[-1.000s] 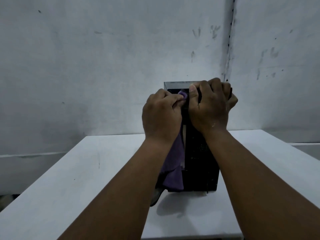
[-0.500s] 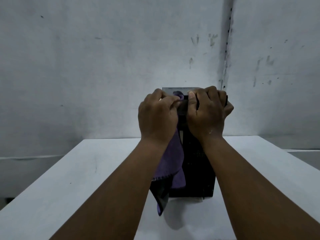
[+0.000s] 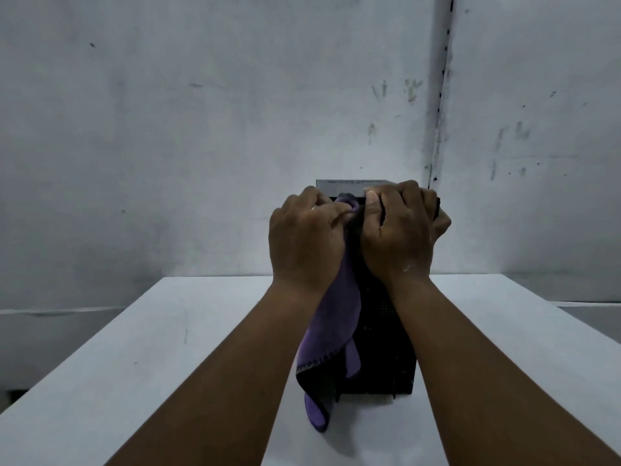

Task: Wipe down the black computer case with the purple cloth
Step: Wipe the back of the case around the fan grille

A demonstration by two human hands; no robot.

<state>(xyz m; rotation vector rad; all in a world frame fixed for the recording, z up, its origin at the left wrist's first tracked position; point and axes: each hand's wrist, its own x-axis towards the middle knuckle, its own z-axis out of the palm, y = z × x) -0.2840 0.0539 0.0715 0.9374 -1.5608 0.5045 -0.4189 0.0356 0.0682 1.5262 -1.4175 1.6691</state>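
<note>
The black computer case (image 3: 383, 348) stands upright on the white table (image 3: 134, 348), straight ahead of me. My left hand (image 3: 304, 240) grips a bunched purple cloth (image 3: 332, 327) against the case's upper left front corner; the rest of the cloth hangs down along the left edge to the table. My right hand (image 3: 400, 230) curls over the top front edge of the case and holds it. Both hands hide most of the case's upper front.
A scuffed grey wall (image 3: 201, 129) rises behind the table, with a vertical seam (image 3: 442, 95) behind the case. The table's right edge (image 3: 554, 314) runs diagonally; a floor strip lies beyond it.
The case now sits lower in the view as my head has tilted up. The hanging cloth end has swung lower, down to the table, while both hands keep their grips at the top.
</note>
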